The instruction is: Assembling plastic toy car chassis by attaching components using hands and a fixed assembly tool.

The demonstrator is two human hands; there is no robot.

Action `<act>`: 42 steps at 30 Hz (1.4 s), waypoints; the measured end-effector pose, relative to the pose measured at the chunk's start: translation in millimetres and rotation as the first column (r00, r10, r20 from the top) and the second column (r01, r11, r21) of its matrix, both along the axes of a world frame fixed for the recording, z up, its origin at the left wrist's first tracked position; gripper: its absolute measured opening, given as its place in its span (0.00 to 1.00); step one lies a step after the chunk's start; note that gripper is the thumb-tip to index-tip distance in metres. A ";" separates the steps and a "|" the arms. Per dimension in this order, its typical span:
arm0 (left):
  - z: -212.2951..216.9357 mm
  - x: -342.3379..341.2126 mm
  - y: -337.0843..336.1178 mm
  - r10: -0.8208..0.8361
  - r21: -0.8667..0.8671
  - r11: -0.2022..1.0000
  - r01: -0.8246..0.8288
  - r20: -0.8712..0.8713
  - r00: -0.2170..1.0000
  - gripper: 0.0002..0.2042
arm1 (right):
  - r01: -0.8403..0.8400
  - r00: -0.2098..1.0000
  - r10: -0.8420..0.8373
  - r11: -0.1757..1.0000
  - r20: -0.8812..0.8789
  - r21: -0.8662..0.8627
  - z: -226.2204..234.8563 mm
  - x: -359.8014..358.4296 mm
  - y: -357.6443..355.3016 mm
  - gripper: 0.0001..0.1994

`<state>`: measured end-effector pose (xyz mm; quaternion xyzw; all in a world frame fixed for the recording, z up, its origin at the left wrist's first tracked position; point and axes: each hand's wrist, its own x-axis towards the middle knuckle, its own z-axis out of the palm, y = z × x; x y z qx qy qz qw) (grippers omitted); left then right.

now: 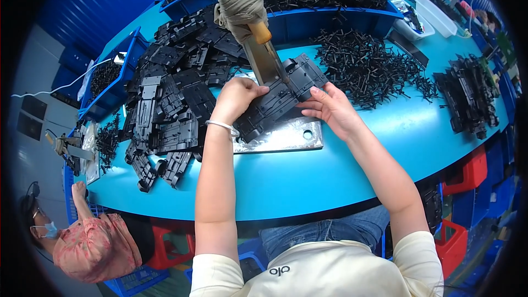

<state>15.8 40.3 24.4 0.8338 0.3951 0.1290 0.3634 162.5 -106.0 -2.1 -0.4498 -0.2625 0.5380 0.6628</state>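
A long black moulded plastic part [268,111] lies tilted beneath the metal upright of a hand-operated bench tool [260,58]. The tool has a wooden handle wrapped in grey-brown cloth and a shiny metal base plate [291,138]. My left hand [236,99] is closed on the part's left side, fingertips close to the upright. On the right end, my right hand [334,111] grips the same part, thumb on top and fingers bent at its near edge. The contact between tool and part is largely hidden.
Black plastic parts [181,91] are heaped on the turquoise table [341,170] at left. Small black pieces [368,66] lie loose at right, with more in blue bins [335,22] behind. A stack of parts [467,96] stands far right. Another person [96,245] sits at left.
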 end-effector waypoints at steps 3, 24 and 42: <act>-1.1 1.9 -0.8 0.017 0.051 0.999 -0.017 -0.001 1.000 0.13 | -0.002 0.999 0.004 0.999 -0.051 0.032 -3.1 0.4 0.5 0.18; -3.8 1.4 1.9 0.013 -0.140 0.990 -0.011 0.012 1.000 0.15 | 0.016 0.991 -0.012 0.999 -0.131 0.036 -6.7 -2.3 5.4 0.16; -5.3 1.2 1.9 0.024 -0.179 0.984 -0.018 0.035 0.999 0.14 | 0.017 0.988 -0.013 1.000 -0.157 0.026 -7.8 -0.1 6.9 0.16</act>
